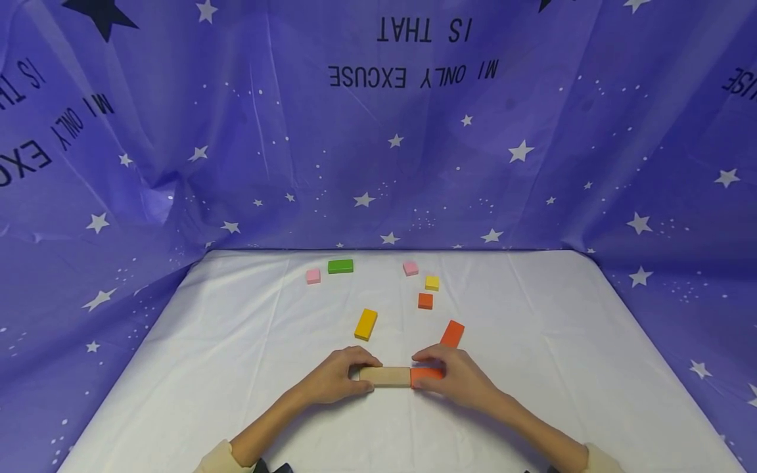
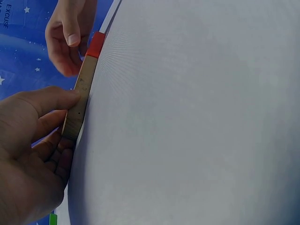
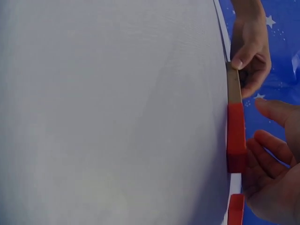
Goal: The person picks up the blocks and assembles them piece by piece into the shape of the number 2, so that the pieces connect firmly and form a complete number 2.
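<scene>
Cream sleeves [image 1: 223,458] lie nearest, behind both hands. The fingers of the left hand [image 1: 334,378] pinch one end of the wood block [image 1: 387,376], thumb on the near side. The block lies flat on the table [image 1: 236,374], between the two hands, its other end touching the red block [image 1: 427,374] in line with it. The fingers of the right hand [image 1: 464,378] stand apart around the red block, thumb lifted off it; whether the other fingers touch it, I cannot tell. Just beyond those right fingers lies a second red block [image 1: 453,334], set at a slant. Ahead of the left fingers is an amber block [image 1: 366,325], also slanted. Farther beyond the fingers are a small red block [image 1: 425,301], a yellow block [image 1: 432,283], two pink blocks [image 1: 313,276] and a green block [image 1: 340,266].
</scene>
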Motion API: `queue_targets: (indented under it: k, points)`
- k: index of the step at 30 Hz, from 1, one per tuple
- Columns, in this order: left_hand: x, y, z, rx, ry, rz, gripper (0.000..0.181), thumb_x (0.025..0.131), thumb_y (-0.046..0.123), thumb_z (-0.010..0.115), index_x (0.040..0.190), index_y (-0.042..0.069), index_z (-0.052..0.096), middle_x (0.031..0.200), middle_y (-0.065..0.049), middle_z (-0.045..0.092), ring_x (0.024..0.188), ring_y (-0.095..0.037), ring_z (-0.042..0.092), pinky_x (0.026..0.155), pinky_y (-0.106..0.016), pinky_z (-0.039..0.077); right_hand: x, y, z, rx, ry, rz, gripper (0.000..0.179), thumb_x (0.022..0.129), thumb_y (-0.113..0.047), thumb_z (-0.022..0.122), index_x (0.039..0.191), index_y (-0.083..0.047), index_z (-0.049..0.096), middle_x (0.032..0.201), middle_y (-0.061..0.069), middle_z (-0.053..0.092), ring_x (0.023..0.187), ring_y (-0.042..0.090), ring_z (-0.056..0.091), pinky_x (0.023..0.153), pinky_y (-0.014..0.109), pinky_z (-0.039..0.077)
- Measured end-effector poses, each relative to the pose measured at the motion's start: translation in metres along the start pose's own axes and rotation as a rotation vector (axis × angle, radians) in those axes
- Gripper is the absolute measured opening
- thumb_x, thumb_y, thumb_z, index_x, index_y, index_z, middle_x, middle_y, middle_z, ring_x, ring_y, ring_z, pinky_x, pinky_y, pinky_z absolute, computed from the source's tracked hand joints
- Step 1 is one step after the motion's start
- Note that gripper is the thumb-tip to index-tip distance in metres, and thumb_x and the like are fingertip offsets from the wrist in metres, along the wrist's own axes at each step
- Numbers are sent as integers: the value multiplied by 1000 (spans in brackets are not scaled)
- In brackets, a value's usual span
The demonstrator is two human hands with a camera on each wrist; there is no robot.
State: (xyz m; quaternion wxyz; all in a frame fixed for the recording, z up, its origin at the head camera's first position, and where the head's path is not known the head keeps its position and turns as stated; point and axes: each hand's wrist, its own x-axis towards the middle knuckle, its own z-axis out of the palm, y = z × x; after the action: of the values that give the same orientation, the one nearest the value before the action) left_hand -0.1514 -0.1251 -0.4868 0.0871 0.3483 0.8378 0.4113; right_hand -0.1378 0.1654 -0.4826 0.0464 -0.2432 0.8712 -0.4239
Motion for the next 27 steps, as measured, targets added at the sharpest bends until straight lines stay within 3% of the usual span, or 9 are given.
queue_targets:
  k: [11,18,23,27]
  points:
    - [0,-2,2,21,11,30,29,86,13,77,114,10,72,107,5,68,97,-10,58,88,-30,47,6,1,12,-14,-37,-40,34,78,-22,87,109,-15,74,103,-11,68,96,9,60,89,29,50]
    - [1,1,-1,-16,-7,-11,31,85,12,79,115,10,72,107,6,66,94,-8,57,87,-28,48,9,-3,12,-30,-55,-28,32,78,-19,86,107,-17,73,101,-11,67,91,9,59,83,28,50]
    - [3,0,-7,-34,-26,-34,39,85,17,80,122,8,69,113,1,66,98,-12,59,90,-29,48,10,-3,13,-52,-54,-32,31,78,-18,86,106,-15,74,99,-11,68,90,8,57,81,28,49]
    - [7,-3,-18,-51,22,-37,43,87,16,79,125,3,65,115,-6,67,102,-22,62,93,-35,50,11,-2,12,-68,-61,-36,30,78,-19,86,106,-15,74,99,-10,68,89,7,57,81,28,49]
